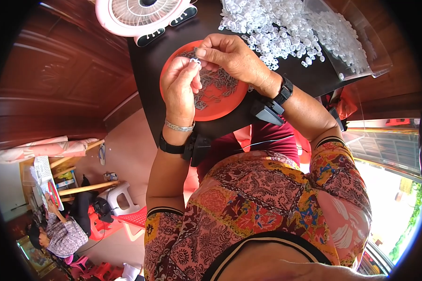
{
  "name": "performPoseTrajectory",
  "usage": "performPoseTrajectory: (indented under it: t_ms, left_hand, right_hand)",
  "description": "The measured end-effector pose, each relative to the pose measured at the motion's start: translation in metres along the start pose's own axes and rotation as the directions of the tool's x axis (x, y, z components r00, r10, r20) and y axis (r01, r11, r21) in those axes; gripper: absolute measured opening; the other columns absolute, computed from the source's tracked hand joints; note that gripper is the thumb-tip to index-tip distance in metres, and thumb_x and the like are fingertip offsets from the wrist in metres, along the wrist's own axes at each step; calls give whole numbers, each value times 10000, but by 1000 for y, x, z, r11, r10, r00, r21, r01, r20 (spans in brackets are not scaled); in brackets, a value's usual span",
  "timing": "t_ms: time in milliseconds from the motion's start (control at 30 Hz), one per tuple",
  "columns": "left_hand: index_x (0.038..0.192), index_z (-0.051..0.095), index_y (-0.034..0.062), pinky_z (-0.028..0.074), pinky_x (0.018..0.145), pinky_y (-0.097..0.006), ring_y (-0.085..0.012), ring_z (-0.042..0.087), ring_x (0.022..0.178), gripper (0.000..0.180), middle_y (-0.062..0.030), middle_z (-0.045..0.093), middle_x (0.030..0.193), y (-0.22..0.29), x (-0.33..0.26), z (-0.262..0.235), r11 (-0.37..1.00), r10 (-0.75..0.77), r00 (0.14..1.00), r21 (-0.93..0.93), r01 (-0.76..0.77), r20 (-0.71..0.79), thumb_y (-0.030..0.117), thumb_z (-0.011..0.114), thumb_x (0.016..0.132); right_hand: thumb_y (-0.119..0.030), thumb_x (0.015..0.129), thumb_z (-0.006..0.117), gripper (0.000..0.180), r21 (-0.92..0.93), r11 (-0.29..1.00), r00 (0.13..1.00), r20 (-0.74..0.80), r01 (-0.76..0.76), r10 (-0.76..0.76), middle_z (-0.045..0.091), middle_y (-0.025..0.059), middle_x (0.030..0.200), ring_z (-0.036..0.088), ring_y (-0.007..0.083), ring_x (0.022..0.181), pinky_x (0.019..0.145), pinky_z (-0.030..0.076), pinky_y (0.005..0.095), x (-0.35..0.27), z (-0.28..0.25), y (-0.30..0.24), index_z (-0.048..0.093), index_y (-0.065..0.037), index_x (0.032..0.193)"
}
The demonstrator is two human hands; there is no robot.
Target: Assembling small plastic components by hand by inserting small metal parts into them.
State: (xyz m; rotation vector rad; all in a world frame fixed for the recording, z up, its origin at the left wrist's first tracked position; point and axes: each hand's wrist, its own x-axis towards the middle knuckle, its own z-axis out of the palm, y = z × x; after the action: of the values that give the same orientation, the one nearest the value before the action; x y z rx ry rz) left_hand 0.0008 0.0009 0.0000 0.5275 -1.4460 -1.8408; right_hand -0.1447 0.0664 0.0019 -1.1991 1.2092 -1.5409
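Above a round orange-red plate [232, 104], my two hands meet. Between the thumb and fingers of my left hand [180, 89] is a small white plastic piece with openings in it [195, 61]. My right hand [232, 58] comes in from the right, thumb and forefinger pinched on a small dark grey piece [196, 50] right beside the white one. Whether the two pieces touch, I cannot tell. Many thin grey pieces [225, 84] lie scattered over the plate, partly hidden by my hands.
Loose white plastic pieces [272, 33] are heaped on the dark table [147, 75] at the far right, next to a clear bin [375, 70] of pale oval pieces [340, 42]. A pink-and-white fan [126, 28] stands far left. Another person [68, 239] sits lower left.
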Motion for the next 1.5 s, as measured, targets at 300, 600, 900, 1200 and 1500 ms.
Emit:
performPoseTrajectory:
  t_ms: [300,600,900,1200,1500]
  left_hand:
    - [787,545,37,304,464,-176,-40,415,503,118,17,484,602,-1,0,-1,1000,-11,1000,0,11,-1,110,559,878]
    - [758,540,41,309,458,-178,-34,407,502,137,24,454,596,-3,-1,0,999,23,1000,49,-22,-4,103,558,879]
    - [725,516,33,319,467,-189,-39,399,503,164,22,428,587,-6,-3,5,990,77,997,118,-79,17,91,551,874]
    - [717,530,49,303,453,-189,-46,408,493,163,21,457,589,-2,2,3,993,30,999,118,-28,-17,110,561,865]
    - [780,559,43,334,469,-204,-79,450,501,138,3,498,603,2,2,-4,998,8,1000,63,-7,-13,140,525,873]
  right_hand:
    - [-227,919,606,214,-33,999,999,4,39,-39,588,-22,765,516,42,692,647,443,188,-1,2,-1,613,-14,905]
    - [-184,931,582,183,-96,995,1000,25,-13,16,586,-15,772,516,41,713,657,445,195,-1,2,0,604,-4,904]
    - [-155,919,586,158,-181,983,997,72,13,0,600,-8,772,533,51,733,679,453,210,-1,-4,1,616,-5,876]
    - [-233,898,635,220,-403,906,990,-5,129,-143,619,-20,784,550,57,748,682,462,229,3,-35,-23,655,-16,925]
    - [-265,783,644,228,-963,259,985,-107,-70,-132,680,93,804,652,245,745,682,500,338,-8,-117,-15,670,-59,880]
